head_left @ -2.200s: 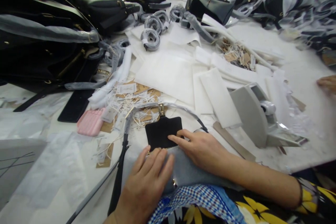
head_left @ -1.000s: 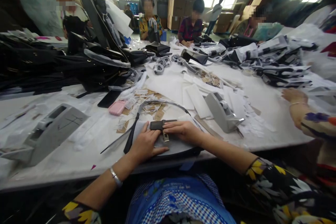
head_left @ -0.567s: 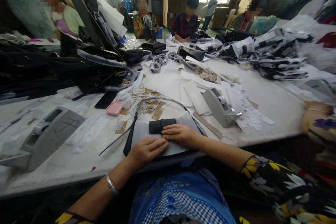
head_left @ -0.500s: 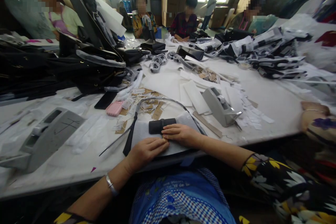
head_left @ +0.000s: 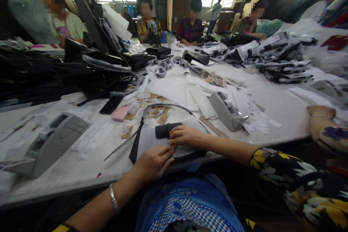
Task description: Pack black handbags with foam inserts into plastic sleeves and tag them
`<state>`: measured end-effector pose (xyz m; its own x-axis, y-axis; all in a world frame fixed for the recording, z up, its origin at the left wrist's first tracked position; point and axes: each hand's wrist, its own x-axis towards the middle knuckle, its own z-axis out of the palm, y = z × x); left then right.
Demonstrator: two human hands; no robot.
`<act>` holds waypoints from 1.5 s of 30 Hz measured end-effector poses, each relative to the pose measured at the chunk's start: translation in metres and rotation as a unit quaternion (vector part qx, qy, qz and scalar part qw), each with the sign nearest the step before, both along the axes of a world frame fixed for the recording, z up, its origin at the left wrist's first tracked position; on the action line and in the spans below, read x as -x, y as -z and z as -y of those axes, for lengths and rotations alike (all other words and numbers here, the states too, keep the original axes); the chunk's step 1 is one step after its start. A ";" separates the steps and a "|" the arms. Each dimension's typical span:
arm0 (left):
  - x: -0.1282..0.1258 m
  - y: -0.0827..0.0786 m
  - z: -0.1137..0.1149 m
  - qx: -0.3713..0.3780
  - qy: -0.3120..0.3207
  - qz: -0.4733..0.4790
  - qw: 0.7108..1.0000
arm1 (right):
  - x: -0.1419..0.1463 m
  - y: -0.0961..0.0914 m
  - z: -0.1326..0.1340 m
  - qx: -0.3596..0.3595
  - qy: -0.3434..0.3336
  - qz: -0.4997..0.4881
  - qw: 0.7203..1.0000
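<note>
A black handbag (head_left: pixel 135 146) lies in front of me at the table's edge, a pale grey-white sheet (head_left: pixel 146 140) over its front. Its wrapped strap (head_left: pixel 174 104) loops away towards the back. Across the sheet sits a black strap tab (head_left: pixel 162 131). Just below the tab, a small gold-coloured metal piece (head_left: pixel 171 146) shows between my fingertips. My left hand (head_left: pixel 155 161), coming from the near side, pinches at it with closed fingers. From the right, my right hand (head_left: pixel 189 137) rests over the bag, its fingertips bent onto the same piece. The thumbs are largely hidden.
Grey tape dispensers stand left (head_left: pixel 58 141) and right (head_left: pixel 227 111) of the bag. Beyond it lie tags (head_left: pixel 163 116), a pink case (head_left: pixel 120 113) and a black phone (head_left: pixel 111 105). Black bags (head_left: pixel 89 76) are piled at the left. A co-worker's arm (head_left: pixel 323 123) reaches in at right.
My left hand has drawn slightly nearer to me and its fingers are more bent. The right fingers have curled down over the gold-coloured piece. The view has shifted a little.
</note>
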<state>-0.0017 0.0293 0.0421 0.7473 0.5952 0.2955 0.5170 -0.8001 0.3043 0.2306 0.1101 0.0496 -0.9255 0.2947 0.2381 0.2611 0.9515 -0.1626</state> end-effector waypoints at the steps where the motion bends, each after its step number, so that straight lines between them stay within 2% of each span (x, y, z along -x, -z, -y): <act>1: 0.000 0.001 0.001 0.001 0.001 0.000 1.000 | 0.002 -0.002 -0.002 0.007 -0.006 0.008 1.000; 7: 0.002 0.007 0.001 -0.022 -0.004 0.013 1.000 | 0.017 -0.006 -0.007 0.003 0.007 0.102 0.995; 10: 0.001 0.008 0.001 -0.038 -0.010 0.020 0.999 | 0.026 -0.005 0.005 0.008 0.072 0.122 0.990; 12: 0.000 0.010 0.004 -0.049 -0.021 0.019 0.998 | 0.026 -0.009 0.010 0.046 0.115 0.111 0.986; 14: -0.001 0.014 0.008 -0.061 -0.037 0.013 0.997 | 0.017 -0.019 0.006 0.084 0.153 0.088 0.981; 15: -0.002 0.017 0.010 -0.067 -0.046 0.010 0.997 | 0.007 -0.026 -0.002 0.092 0.204 0.069 0.972; 16: -0.002 0.019 0.012 -0.075 -0.054 0.008 0.996 | -0.005 -0.033 -0.012 0.089 0.265 0.051 0.959; 17: -0.003 0.022 0.013 -0.083 -0.060 0.008 0.995 | -0.020 -0.040 -0.025 0.079 0.375 0.022 0.923; 18: -0.003 0.025 0.015 -0.090 -0.065 0.009 0.994 | -0.035 -0.045 -0.039 0.064 0.455 0.009 0.888; 20: -0.003 0.028 0.016 -0.100 -0.072 0.010 0.992 | -0.063 -0.049 -0.067 0.053 0.540 0.017 0.840; 23: -0.004 0.030 0.017 -0.105 -0.077 0.012 0.991 | -0.085 -0.037 -0.096 0.065 0.607 0.065 0.790; 26: -0.004 0.029 0.018 -0.104 -0.080 0.008 0.991 | -0.084 -0.017 -0.105 0.099 0.627 0.109 0.765; 29: -0.004 0.027 0.020 -0.098 -0.082 0.012 0.992 | -0.079 -0.017 -0.102 0.108 0.622 0.122 0.766; 32: -0.005 0.025 0.020 -0.088 -0.081 0.018 0.993 | -0.076 -0.044 -0.088 0.072 0.606 0.101 0.786; 34: -0.005 0.025 0.019 -0.081 -0.080 0.021 0.993 | -0.068 -0.067 -0.067 0.039 0.546 0.059 0.835; 35: -0.005 0.025 0.018 -0.078 -0.081 0.022 0.993 | -0.061 -0.076 -0.053 0.026 0.484 0.029 0.874; 37: -0.005 0.027 0.018 -0.074 -0.083 0.026 0.993 | -0.044 -0.085 -0.021 0.028 0.308 -0.018 0.951; 38: -0.005 0.027 0.019 -0.074 -0.085 0.028 0.993 | -0.035 -0.084 -0.005 0.036 0.223 -0.018 0.974; 40: -0.005 0.028 0.020 -0.068 -0.091 0.028 0.993 | -0.020 -0.072 0.021 0.052 0.117 0.010 0.992; 42: -0.006 0.028 0.022 -0.055 -0.101 0.025 0.993 | -0.012 -0.052 0.037 0.067 0.082 0.048 0.993; 45: -0.008 0.029 0.025 -0.039 -0.114 0.029 0.992 | -0.012 -0.028 0.043 0.095 0.080 0.075 0.989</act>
<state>0.0064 0.0043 0.0136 0.5760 0.7204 0.3863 0.6704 -0.6867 0.2811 0.2424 0.0669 0.0772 -0.8839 0.4668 0.0271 0.4412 0.8517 -0.2827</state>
